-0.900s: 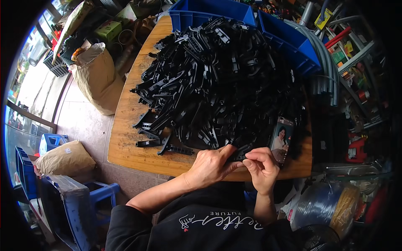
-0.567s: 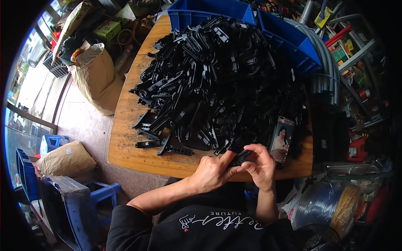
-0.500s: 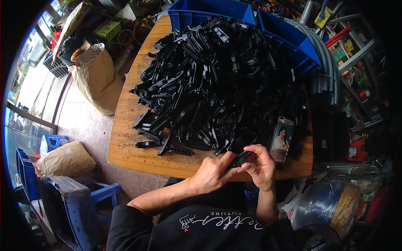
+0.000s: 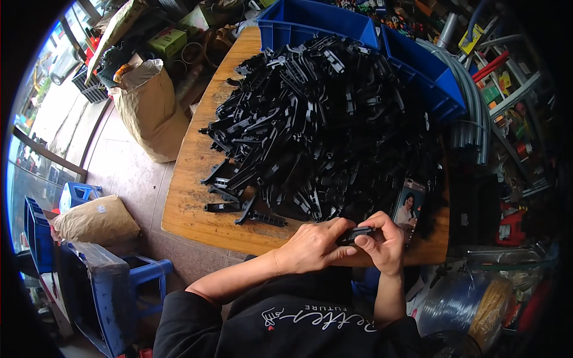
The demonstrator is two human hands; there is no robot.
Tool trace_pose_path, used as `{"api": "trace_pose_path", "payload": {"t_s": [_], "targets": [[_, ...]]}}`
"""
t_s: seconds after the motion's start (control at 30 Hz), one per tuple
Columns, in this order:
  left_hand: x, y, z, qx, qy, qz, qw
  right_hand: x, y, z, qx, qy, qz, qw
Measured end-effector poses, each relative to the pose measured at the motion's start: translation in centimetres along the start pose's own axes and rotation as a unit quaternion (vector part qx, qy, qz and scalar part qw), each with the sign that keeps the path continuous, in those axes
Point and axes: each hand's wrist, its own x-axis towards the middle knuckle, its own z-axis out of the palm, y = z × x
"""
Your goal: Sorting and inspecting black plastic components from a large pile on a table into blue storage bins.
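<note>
A small black plastic part (image 4: 357, 233) is held between my two hands at the table's near edge. My left hand (image 4: 316, 243) has its fingers closed on the part's left end. My right hand (image 4: 385, 241) pinches the other end between thumb and bent forefinger. Just beyond the hands, a large heap of similar long black plastic pieces (image 4: 298, 131) covers most of the wooden table (image 4: 197, 221). Several loose pieces (image 4: 265, 219) lie at the heap's near left side. The exact shape of the held part is partly hidden by my fingers.
A phone (image 4: 409, 206) showing a picture leans by the heap, right of my hands. Two blue plastic bins (image 4: 319, 21) stand at the table's far side. On the floor to the left are paper sacks (image 4: 149, 110) and a blue stool (image 4: 152, 274). Grey tubing (image 4: 474, 119) hangs at right.
The view has shifted, so the table appears slightly lower and further right. Between my fingers the black part has turned and now lies more level; my right thumb presses against it.
</note>
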Motion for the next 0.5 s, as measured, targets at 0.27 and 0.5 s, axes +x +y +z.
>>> {"api": "trace_pose_path", "payload": {"t_s": [0.27, 0.5], "targets": [[0.9, 1.1, -3.4, 0.114, 0.034, 0.049, 0.992, 5.0, -3.3, -0.4, -0.147, -0.059, -0.153, 0.975], [1.1, -2.2, -8.0, 0.494, 0.189, -0.072, 0.846, 22.7, -9.4, -19.2, -0.372, 0.298, -0.241, 0.846]]}}
